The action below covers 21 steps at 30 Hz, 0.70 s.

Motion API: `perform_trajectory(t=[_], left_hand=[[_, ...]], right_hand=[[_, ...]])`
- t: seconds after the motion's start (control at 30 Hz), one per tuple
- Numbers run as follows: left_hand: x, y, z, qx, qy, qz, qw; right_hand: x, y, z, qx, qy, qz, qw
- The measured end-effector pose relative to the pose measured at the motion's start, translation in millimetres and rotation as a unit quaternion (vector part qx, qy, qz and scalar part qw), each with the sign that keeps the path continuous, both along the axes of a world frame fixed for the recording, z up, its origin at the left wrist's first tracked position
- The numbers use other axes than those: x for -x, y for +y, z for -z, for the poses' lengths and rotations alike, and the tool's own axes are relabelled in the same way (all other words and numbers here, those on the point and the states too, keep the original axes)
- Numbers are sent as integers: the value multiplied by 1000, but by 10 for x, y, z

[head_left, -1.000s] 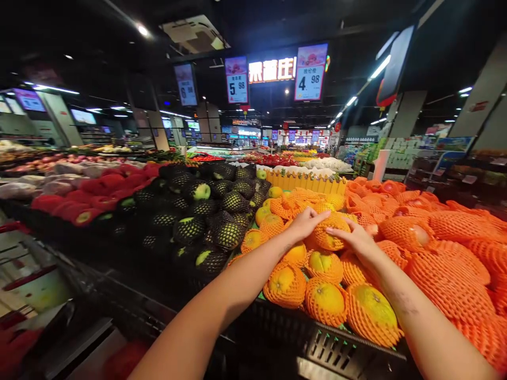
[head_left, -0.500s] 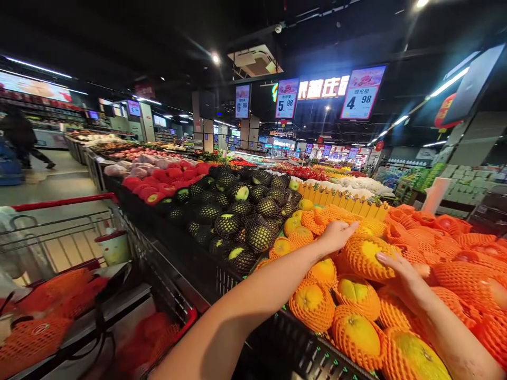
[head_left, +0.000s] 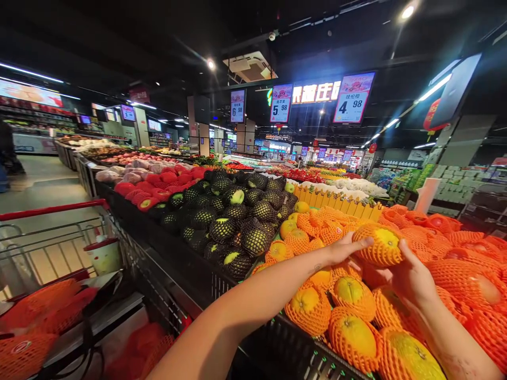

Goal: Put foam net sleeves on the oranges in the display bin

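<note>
Between my two hands is an orange (head_left: 378,244) in an orange foam net, its bare yellow top showing. My left hand (head_left: 348,249) grips its left side, the thumb resting on the net. On the other side my right hand (head_left: 414,277) is closed around it, with the thumb at its upper right edge; some fingers are hidden beneath the fruit. Below and around the hands lie several more netted oranges (head_left: 354,292) in a black crate (head_left: 295,338).
Green fruit in black nets (head_left: 255,235) is heaped to the left, beyond it fruit in red nets (head_left: 158,182). Red-orange netted fruit (head_left: 467,269) fills the right. A shopping cart (head_left: 51,206) with a cup (head_left: 103,254) stands at left. Price signs (head_left: 354,98) hang above.
My left hand has come onto the orange my right hand held. The orange has risen slightly and turned. The view has shifted a little, and the person at far left has moved nearly out of view.
</note>
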<state>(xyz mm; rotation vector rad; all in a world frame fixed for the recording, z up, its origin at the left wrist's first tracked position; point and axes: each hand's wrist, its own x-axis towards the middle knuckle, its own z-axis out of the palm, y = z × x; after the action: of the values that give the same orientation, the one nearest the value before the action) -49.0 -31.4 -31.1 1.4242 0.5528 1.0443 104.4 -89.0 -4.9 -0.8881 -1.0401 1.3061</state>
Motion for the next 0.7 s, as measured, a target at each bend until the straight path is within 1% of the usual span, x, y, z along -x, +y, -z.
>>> perform_trajectory(t=[0.07,0.13,0.2,0.3,0.37,0.47,0.53,0.6,0.7], left_hand=[[-30,-106,-54,-17,0,5,1000],[-43,-160,-90,-10,-4,-24,1000],[-40,-165,-104,14,-8,-48,999],[-24,-120,-81,52,-31,-70,996],[-21,-80,-43,67,-42,-87,993],[-29,-30,29,62,-29,-96,993],[-37,-5,69,62,-16,-111,992],[-44,13,91,60,-14,-136,989],[-45,30,95,50,-30,-166,984]], right_hand=[[-17,15,27,-15,1,-15,1000],[-24,22,50,-22,2,-29,999],[-23,27,64,-37,13,-23,999],[-22,58,75,-69,33,13,997],[-31,104,93,-83,47,50,994],[-72,187,132,-86,75,126,985],[-111,229,150,-78,85,152,982],[-145,247,150,-72,81,143,984],[-164,225,116,-44,30,89,995]])
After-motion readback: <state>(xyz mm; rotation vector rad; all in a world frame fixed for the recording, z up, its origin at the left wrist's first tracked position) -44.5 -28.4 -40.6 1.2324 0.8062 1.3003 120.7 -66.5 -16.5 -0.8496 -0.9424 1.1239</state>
